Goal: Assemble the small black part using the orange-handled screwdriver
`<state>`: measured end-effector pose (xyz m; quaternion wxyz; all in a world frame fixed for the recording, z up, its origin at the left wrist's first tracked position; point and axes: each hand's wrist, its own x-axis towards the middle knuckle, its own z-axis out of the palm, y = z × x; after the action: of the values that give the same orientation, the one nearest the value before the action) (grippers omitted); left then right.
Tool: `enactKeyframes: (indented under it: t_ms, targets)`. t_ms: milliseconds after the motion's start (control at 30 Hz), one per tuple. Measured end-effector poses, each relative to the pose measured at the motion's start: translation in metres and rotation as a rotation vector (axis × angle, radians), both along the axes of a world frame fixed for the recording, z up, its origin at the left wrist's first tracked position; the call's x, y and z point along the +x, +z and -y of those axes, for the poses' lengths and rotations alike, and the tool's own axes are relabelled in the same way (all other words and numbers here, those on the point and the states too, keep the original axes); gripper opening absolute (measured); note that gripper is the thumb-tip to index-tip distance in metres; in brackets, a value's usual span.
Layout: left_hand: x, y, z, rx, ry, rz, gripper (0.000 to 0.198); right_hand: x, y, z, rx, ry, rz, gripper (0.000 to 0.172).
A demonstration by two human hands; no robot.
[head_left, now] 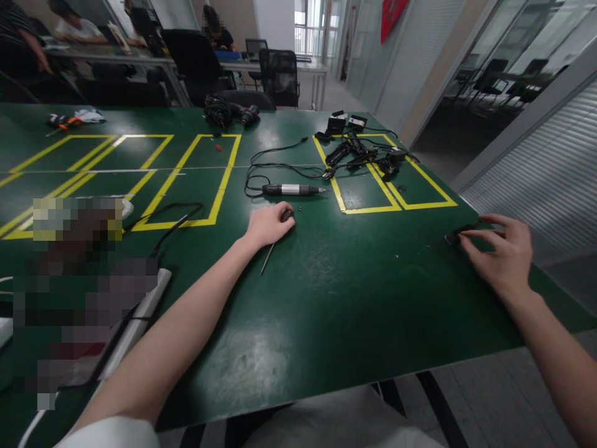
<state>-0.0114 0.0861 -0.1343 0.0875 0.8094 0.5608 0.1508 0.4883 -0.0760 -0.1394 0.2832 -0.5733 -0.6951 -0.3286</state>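
Observation:
My left hand [271,224] rests on the green table, fingers closed round a screwdriver. The screwdriver's dark handle end [286,215] shows between thumb and fingers, and its thin metal shaft [267,259] sticks out below the hand. Just beyond lies a corded electric screwdriver [291,190], black with a silver band. Over at the table's right edge, my right hand [504,252] pinches a small black part [452,238] between thumb and fingertips; its kind is too small to make out. Tiny bits lie on the tabletop near both hands.
Black cables and tool-like parts [354,152] lie in a heap at the back right, over yellow tape outlines [396,210]. A coiled cable [217,111] and a drill [248,115] sit at the far edge. A white power strip [135,323] lies left, beside blurred items.

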Motion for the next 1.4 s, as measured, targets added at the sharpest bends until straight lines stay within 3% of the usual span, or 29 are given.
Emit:
enactKeyframes:
  t_ms: [233,533,600,700,767,933,1133,1400]
  targets:
    - [0.0,0.001,0.001,-0.004,-0.012,0.015,0.035,-0.008,0.002,0.004,-0.124,-0.035,-0.143,0.019]
    - [0.0,-0.001,0.0,0.0,-0.011,0.008,0.037,-0.022,0.006,0.001,-0.081,0.03,-0.334,0.015]
    - [0.0,-0.002,-0.001,0.002,-0.012,0.008,0.037,-0.024,0.005,-0.001,-0.079,0.042,-0.49,0.028]
    - [0.0,-0.003,-0.001,0.005,-0.012,0.01,0.037,-0.024,0.002,-0.006,-0.112,0.017,-0.734,0.067]
    - [-0.001,-0.003,-0.001,0.008,-0.011,0.013,0.036,-0.023,0.0,-0.01,-0.111,-0.049,-0.826,0.076]
    - [-0.001,-0.003,-0.001,0.01,-0.014,0.016,0.035,-0.025,0.0,-0.017,-0.058,-0.183,-0.879,0.058]
    - [-0.001,-0.003,-0.001,0.011,-0.015,0.008,0.035,-0.027,0.001,-0.012,-0.19,0.024,-1.123,0.055]
    - [-0.001,-0.002,0.0,0.005,-0.013,0.003,0.036,-0.023,-0.005,-0.014,-0.205,0.054,-1.125,0.052]
